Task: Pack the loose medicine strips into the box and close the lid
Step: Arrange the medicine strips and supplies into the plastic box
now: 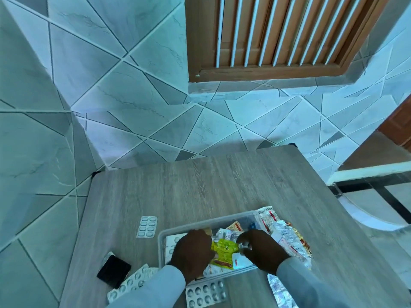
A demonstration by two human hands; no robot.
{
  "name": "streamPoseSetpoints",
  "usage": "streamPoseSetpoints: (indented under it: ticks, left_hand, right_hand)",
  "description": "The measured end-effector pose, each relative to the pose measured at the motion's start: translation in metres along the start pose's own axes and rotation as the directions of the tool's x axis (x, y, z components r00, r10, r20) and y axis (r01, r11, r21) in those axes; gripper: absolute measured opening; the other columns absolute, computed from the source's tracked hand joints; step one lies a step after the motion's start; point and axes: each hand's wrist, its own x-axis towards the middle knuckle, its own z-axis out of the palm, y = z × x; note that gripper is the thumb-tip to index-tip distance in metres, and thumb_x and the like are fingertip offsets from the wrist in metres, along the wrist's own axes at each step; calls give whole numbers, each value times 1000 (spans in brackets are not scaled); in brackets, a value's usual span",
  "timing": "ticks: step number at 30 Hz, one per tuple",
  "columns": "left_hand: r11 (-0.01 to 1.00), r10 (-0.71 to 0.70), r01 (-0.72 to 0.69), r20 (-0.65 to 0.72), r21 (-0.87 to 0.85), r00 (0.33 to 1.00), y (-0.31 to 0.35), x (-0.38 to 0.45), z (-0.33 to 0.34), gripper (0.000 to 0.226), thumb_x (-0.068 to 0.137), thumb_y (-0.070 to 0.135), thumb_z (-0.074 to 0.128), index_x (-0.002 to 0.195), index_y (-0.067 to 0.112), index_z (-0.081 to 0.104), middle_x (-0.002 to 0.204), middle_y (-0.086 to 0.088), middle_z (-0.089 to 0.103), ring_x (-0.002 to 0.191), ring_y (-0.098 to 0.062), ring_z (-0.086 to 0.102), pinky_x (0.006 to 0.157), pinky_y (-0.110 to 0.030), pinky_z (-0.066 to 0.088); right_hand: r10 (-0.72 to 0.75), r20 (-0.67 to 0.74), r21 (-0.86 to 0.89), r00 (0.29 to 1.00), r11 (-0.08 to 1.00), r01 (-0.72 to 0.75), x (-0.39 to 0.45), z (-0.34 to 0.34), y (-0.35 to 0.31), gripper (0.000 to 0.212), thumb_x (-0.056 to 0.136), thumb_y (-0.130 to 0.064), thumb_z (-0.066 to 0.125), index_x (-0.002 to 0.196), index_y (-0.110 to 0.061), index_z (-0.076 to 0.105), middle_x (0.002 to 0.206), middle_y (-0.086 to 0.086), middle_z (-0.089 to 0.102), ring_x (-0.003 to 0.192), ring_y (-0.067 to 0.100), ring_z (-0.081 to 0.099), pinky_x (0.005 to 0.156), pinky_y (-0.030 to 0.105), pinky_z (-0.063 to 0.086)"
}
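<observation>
A clear plastic box (162, 237) sits near the table's front edge, holding mixed medicine packets. Both of my hands are inside it. My left hand (192, 252) rests on the contents at the left and touches a yellow-green sachet (224, 247). My right hand (262, 250) has its fingers curled over the packets at the right; whether it grips one is unclear. Loose strips lie outside: a white blister strip (147, 227) left of the box, a silver strip (205, 293) in front, more strips (127, 285) at the front left, and crinkled foil strips (287, 238) draped over the box's right side.
A black phone (113, 271) lies on the grey wooden table (222, 185) at the front left. A foil packet (280, 292) lies at the front right. Tiled floor surrounds the table, with a wooden slatted door (278, 34) beyond and white furniture (367, 174) at right.
</observation>
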Motion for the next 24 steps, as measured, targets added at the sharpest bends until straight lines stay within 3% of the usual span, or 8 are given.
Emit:
streamPoseSetpoints:
  ticks: [5,7,11,13,15,18,21,24]
  left_hand:
    - [991,18,-6,-84,132,996,-3,-15,-15,33,89,42,50,98,13,63,109,-8,60,106,-25,53,84,-37,42]
    - [1000,-20,24,-189,17,982,-16,-22,-29,34,88,50,48,96,20,64,103,-1,62,101,-19,55,84,-35,43]
    - [939,-283,166,-403,-301,870,-68,-23,-55,22,87,44,54,80,26,63,78,5,63,70,-10,59,63,-28,49]
    - [906,-384,269,-368,-326,847,-104,-14,-59,20,84,42,60,83,23,62,84,-2,66,76,-19,64,67,-31,52]
    - [867,-471,389,-259,-311,843,-131,-4,-54,32,79,41,69,100,17,61,101,-12,67,88,-29,65,76,-34,53]
    - [808,-556,499,-126,-314,822,-151,10,-45,56,74,41,74,118,14,53,117,-20,59,102,-38,60,85,-40,51]
    - [781,-591,537,-102,-318,800,-156,24,-38,67,68,44,78,120,15,47,120,-23,55,107,-42,56,90,-45,51]
    - [755,-622,564,-93,-334,778,-153,39,-34,67,66,37,80,119,14,45,117,-24,56,104,-43,57,86,-46,51]
  right_hand:
    - [-55,6,-112,998,992,55,5,3,-12,37,82,-33,66,118,-28,60,112,-3,61,103,12,54,91,22,38]
    - [-47,-16,-55,999,997,46,9,-3,-14,35,82,-32,67,115,-25,62,108,-3,64,91,9,54,85,20,38]
    - [96,-269,137,958,989,-61,18,-30,0,16,83,-16,65,97,-20,70,94,4,72,80,16,64,77,24,47]
    - [250,-360,237,899,956,-171,20,-48,17,13,82,-10,66,93,-17,71,91,8,73,78,24,68,77,32,54]
    - [354,-402,255,844,929,-268,19,-60,47,17,78,-9,71,95,-12,70,93,14,73,88,30,68,83,36,52]
    - [501,-226,137,835,865,-482,18,-58,92,63,67,-35,82,121,-16,56,116,18,64,109,34,60,95,39,48]
    - [634,-57,58,771,773,-631,19,-40,118,114,45,-69,74,140,-26,30,132,16,53,120,35,52,100,46,46]
    - [670,-38,21,742,743,-669,21,-28,113,123,39,-74,72,142,-29,22,136,15,48,122,37,48,100,49,44]
